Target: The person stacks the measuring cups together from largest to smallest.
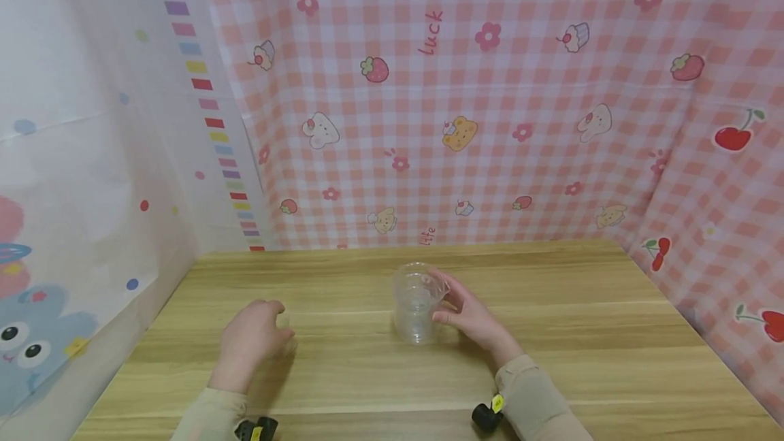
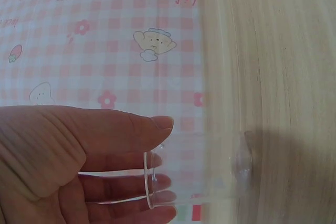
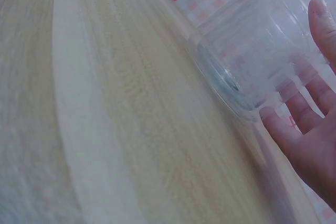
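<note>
At the left of the head view, my left hand [image 1: 254, 339] pinches a small clear cup by its rim between thumb and fingers. The left wrist view shows this clear cup [image 2: 210, 169] as a see-through cylinder pointing away from the fingertips, near the tabletop; whether it touches the wood I cannot tell. Toward the middle, my right hand [image 1: 471, 322] holds a larger clear beaker [image 1: 413, 308] with a spouted rim. Its thumb lies on the near side, while the other fingers [image 3: 304, 111] pass behind the beaker wall. The beaker is upright and looks see-through, without coloured contents.
Both things are over a wood-grain table [image 1: 343, 386]. A pink checked cloth [image 1: 404, 101] hangs behind the table and along the right side. A white printed cloth [image 1: 110, 155] hangs at the left. Black wrist cameras [image 1: 486, 417] sit by both sleeves.
</note>
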A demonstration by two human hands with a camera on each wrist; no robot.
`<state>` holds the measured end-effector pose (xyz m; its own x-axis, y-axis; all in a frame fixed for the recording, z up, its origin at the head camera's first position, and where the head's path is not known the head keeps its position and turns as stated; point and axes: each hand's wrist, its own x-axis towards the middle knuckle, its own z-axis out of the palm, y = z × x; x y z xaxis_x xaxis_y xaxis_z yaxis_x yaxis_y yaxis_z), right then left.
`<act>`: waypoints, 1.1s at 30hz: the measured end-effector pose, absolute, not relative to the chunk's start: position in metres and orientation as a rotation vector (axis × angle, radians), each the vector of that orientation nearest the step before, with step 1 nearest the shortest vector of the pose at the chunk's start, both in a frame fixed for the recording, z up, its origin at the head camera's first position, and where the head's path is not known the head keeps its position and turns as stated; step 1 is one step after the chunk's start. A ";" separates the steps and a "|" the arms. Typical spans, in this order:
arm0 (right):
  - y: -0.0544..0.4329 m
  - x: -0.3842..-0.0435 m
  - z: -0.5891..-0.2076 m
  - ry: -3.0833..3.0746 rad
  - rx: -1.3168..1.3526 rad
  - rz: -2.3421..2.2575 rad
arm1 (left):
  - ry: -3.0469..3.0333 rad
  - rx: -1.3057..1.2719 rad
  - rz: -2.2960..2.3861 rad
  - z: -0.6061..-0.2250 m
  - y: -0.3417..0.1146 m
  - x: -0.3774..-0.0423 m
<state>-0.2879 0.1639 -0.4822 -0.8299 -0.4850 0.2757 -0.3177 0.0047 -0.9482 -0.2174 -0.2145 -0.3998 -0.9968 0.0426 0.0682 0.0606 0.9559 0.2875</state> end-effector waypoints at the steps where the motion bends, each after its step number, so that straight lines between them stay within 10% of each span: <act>1: 0.164 -0.288 -0.482 2.128 -0.862 -1.949 | -3.044 -0.083 -0.461 -0.400 -0.214 -0.217; 33: 0.164 -0.287 -0.480 2.140 -0.846 -1.940 | -2.789 -0.339 -0.536 -0.399 -0.192 -0.222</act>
